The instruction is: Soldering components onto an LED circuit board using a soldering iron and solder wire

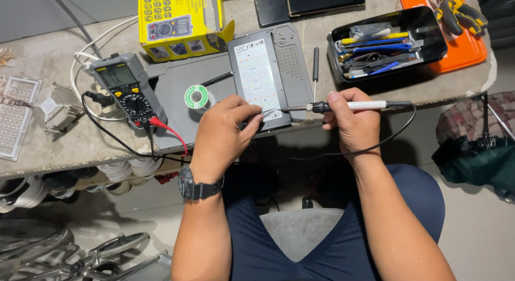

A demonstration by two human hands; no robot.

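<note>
My right hand (351,120) grips a white-handled soldering iron (354,105) held level, its tip pointing left at the near corner of a white LED board (258,77). My left hand (222,133), with a black wristwatch, pinches a thin solder wire (268,113) against that same corner, close to the iron's tip. The board lies on a grey work mat (177,98). A green spool of solder (196,96) sits just left of the board, beside my left hand.
A grey and yellow multimeter (124,88) with red and black leads lies to the left. A yellow box (179,23) stands behind. A black tray of tools (386,42) and an orange tray (464,45) sit at right. A heatsink (56,106) rests far left.
</note>
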